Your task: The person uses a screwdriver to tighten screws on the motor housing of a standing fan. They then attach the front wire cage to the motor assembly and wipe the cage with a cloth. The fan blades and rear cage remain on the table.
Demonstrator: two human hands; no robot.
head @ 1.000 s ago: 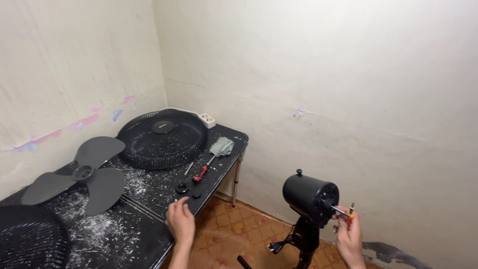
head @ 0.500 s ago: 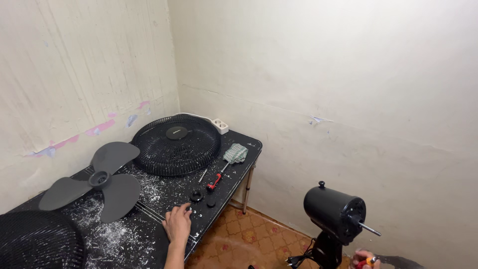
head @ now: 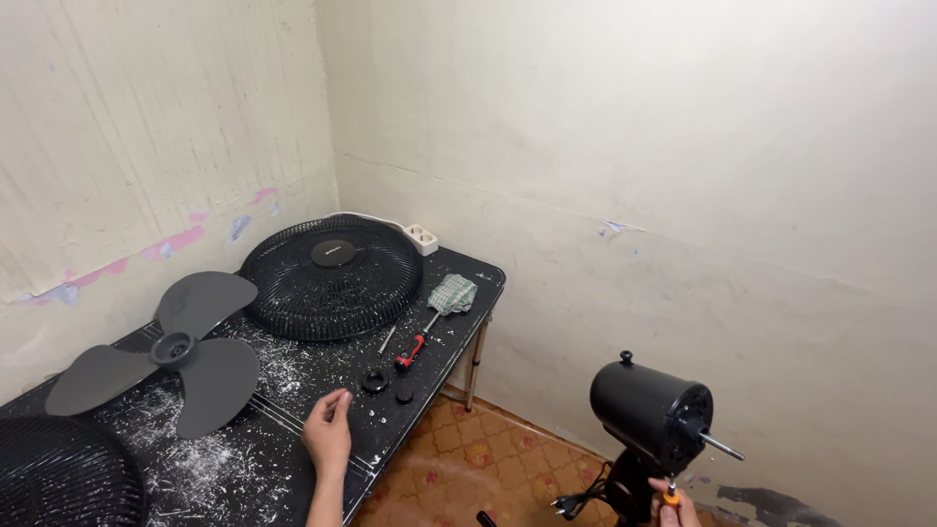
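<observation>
Below, the right hand (head: 673, 510) grips a slim screwdriver (head: 670, 491) under the round motor housing (head: 646, 412).

Black table (head: 293, 459) (dusty), fan blade (head: 161, 356), grille (head: 327, 276), screwdriver (head: 410, 348)

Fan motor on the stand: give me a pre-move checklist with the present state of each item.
1. Motor shaft bare, nothing mounted: ok.
2. Right hand holds a small orange-tipped tool under the motor: ok; grip mostly out of view.
3. Left hand free, over the table: ok.
4. Two black round parts within the left hand's reach: ok.
5. Blade and grille flat on the table: ok.
6. Stand footing: cannot tell, cropped.
</observation>
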